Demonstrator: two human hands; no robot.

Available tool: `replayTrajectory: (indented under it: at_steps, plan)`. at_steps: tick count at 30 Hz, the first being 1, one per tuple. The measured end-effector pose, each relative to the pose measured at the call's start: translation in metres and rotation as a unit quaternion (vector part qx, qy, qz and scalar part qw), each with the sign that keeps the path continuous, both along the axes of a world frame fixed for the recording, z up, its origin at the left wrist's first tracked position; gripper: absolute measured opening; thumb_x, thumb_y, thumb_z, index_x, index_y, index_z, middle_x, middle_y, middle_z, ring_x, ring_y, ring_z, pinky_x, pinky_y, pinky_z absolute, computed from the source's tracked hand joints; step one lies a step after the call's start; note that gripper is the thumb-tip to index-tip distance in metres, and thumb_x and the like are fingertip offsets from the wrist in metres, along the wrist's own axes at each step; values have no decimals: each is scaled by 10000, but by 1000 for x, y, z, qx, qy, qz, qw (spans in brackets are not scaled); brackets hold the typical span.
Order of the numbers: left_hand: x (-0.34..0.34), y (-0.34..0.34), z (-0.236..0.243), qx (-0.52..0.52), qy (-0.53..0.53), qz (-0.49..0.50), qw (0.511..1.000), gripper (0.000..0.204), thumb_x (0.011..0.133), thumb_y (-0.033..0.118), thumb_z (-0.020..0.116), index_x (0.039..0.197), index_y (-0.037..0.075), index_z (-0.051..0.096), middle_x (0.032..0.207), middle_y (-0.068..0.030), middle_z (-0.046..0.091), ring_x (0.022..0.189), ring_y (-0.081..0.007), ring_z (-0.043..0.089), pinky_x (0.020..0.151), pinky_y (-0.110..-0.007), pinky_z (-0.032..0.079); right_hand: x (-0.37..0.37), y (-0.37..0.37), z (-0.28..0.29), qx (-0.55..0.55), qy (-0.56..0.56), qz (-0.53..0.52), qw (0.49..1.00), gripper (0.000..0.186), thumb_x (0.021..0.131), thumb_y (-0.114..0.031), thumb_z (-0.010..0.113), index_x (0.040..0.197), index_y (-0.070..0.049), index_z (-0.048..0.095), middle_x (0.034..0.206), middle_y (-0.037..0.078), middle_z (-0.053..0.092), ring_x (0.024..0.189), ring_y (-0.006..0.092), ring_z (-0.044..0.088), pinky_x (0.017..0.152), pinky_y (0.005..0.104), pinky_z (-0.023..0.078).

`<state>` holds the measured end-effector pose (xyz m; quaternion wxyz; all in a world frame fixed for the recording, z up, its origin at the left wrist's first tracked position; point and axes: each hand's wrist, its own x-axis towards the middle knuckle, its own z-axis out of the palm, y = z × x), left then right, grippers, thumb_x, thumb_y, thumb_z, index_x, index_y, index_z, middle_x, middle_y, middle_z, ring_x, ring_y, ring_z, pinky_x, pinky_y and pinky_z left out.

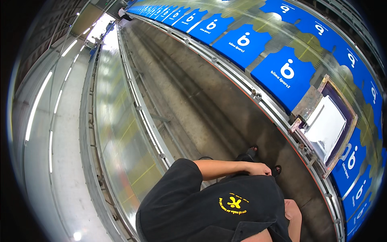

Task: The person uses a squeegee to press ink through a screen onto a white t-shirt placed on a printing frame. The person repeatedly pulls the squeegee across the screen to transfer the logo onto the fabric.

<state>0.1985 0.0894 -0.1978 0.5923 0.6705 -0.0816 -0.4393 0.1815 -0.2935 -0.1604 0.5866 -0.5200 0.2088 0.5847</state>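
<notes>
My left hand [261, 169] is at my waist, beside the front of my black shirt [213, 197] with its yellow emblem. Its fingers look curled in, and whatever they may hold is hidden. To the right of the shirt, bare skin of my right arm or hand [292, 211] shows near the lower edge; I cannot make out its fingers. Both are apart from the printing screen [350, 129], a wooden frame with white ink [325, 123] spread on it. That screen lies tilted on the long table at my right, over blue fabric pieces [284, 74] bearing white prints.
A metal rail [242, 82] with bolted clamps edges the right-hand table. Another long, shiny table [121, 133] runs along my left. Between them lies a concrete aisle [193, 92], with my sandaled feet [254, 149] on it. Far up the aisle is another person [122, 13].
</notes>
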Motion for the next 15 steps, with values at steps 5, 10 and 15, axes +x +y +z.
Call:
replayTrajectory:
  at_steps: [5, 10, 15]
  plan:
    - [13, 12, 9, 9, -7, -28, 1000, 322, 1060, 275, 698, 1284, 46, 735, 1114, -70, 789, 1028, -152, 706, 900, -351, 547, -2, 7, 6, 2, -28, -51, 998, 131, 941, 117, 753, 1072, 119, 764, 981, 156, 816, 856, 211, 791, 841, 319, 643]
    - [11, 12, 5, -6, -6, -2, 1000, 324, 1049, 335, 721, 1191, 45, 744, 1062, -56, 777, 1004, -145, 688, 890, -354, 541, -1, 17, 22, -48, -64, -52, 995, 122, 945, 121, 752, 1066, 135, 765, 978, 167, 814, 852, 205, 788, 818, 313, 645]
    - [12, 8, 1, -1, 14, -2, 1000, 344, 1040, 376, 740, 1133, 45, 747, 1013, -49, 764, 967, -138, 668, 871, -356, 535, 2, 20, 23, -37, -71, -63, 995, 87, 947, 111, 760, 1033, 122, 771, 938, 141, 806, 815, 176, 770, 772, 292, 629]
